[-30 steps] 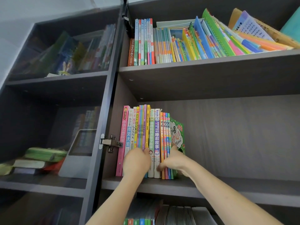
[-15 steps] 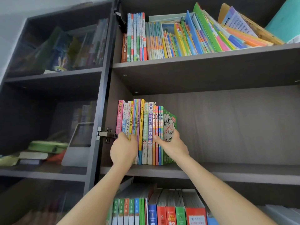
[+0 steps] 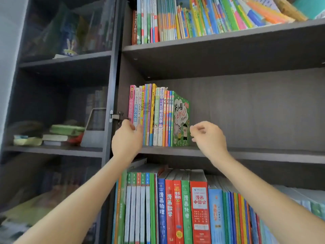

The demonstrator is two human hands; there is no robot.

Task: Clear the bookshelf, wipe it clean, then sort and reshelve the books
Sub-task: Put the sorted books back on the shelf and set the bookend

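Note:
A short row of upright children's books [image 3: 156,117] stands at the left end of the middle shelf [image 3: 263,154]. The last book on its right is a green cartoon-cover book [image 3: 181,118], angled so its front shows. My left hand [image 3: 127,140] touches the spines of the leftmost pink and white books with its fingertips. To the right of the green book, my right hand [image 3: 209,138] hovers just clear of it, with its fingers loosely curled and nothing in them.
The upper shelf holds a packed row of thin books [image 3: 193,18], leaning at the right. Below, a full row of thicker books [image 3: 175,208] stands upright. A dark glass door [image 3: 61,103] with a metal hinge [image 3: 117,117] covers cluttered shelves on the left.
My right hand has left the green book and drawn back to its right. My left hand has slid to the leftmost spines. The view has tilted down, showing more of the lower row.

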